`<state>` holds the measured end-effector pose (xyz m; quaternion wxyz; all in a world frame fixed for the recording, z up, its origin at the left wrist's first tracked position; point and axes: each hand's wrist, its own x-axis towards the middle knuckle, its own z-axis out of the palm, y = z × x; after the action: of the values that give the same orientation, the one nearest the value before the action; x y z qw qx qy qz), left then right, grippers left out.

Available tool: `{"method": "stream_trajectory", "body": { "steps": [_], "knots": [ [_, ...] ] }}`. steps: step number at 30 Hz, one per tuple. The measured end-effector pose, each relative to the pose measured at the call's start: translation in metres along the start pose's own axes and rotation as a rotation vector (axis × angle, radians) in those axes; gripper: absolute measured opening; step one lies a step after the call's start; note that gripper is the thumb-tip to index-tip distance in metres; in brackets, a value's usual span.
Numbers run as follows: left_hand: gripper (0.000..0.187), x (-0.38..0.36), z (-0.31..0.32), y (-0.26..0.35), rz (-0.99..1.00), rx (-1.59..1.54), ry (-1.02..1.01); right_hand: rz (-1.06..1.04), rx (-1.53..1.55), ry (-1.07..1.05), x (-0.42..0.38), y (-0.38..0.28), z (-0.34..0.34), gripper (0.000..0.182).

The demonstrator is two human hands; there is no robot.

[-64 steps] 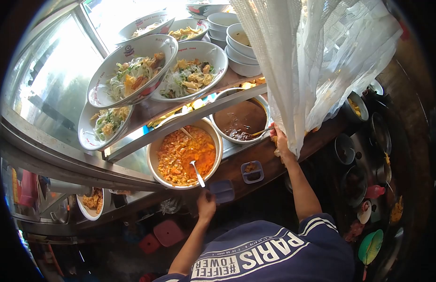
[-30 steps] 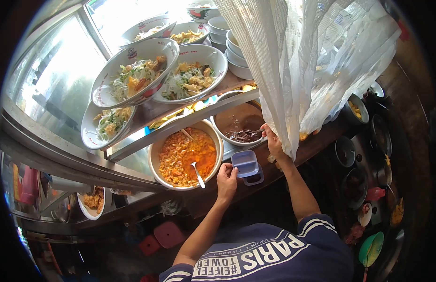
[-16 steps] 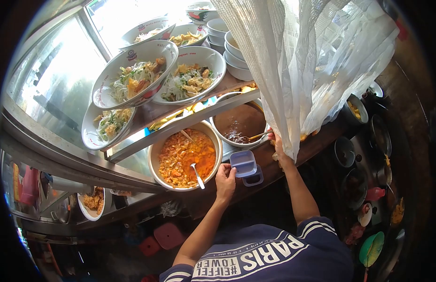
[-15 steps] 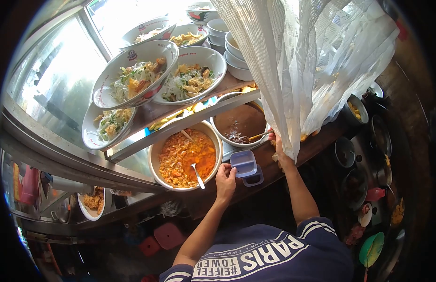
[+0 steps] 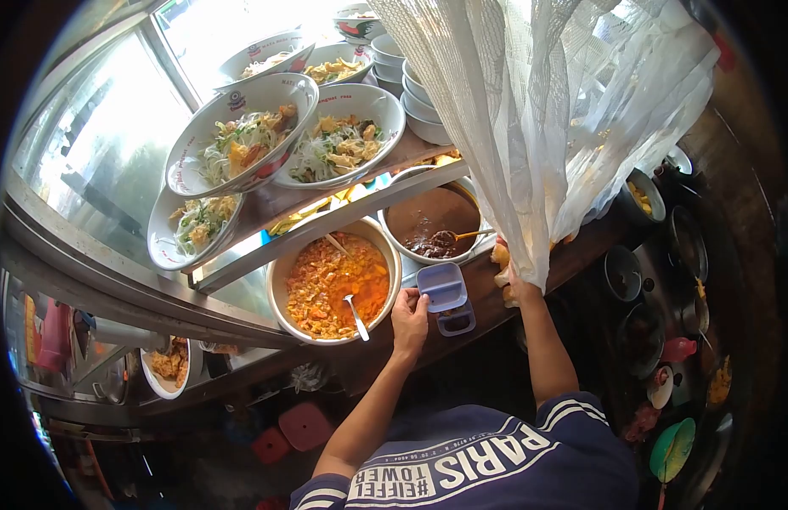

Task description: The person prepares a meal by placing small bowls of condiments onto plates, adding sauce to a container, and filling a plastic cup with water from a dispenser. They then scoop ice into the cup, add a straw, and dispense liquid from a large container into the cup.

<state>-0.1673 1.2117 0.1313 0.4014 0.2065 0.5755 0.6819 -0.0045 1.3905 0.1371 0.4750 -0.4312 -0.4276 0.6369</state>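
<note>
My left hand grips the edge of a small bluish clear plastic container, thumb on its rim. Its upper half has a divider, and a second half hangs below it on the side towards me. My right hand reaches under a white net curtain, and its fingers are mostly hidden. Beside it are several brown-and-white food pieces. Left of the curtain stands a pot of brown sauce with a ladle in it, the handle pointing at the curtain.
A large bowl of orange-red stew with a spoon stands left of the container. Bowls of noodles and garnish are stacked on the shelf above. A metal rail runs between. Pans and bowls are at the right.
My right hand has left the ladle handle and moved right, further under the curtain. The ladle's handle now rests higher on the pot. The container has shifted slightly upward with my left hand.
</note>
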Motion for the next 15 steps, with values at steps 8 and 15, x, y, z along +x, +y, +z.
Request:
{"method": "stream_trajectory", "body": {
  "steps": [8, 15],
  "knots": [
    [0.012, 0.004, 0.002, 0.002, -0.035, -0.028, -0.033, 0.042, 0.119, -0.005, -0.031, -0.004, -0.009, 0.046],
    [0.010, 0.004, 0.005, -0.001, -0.018, -0.031, -0.029, -0.460, -0.032, -0.219, -0.031, 0.020, -0.023, 0.033]
  ]
}}
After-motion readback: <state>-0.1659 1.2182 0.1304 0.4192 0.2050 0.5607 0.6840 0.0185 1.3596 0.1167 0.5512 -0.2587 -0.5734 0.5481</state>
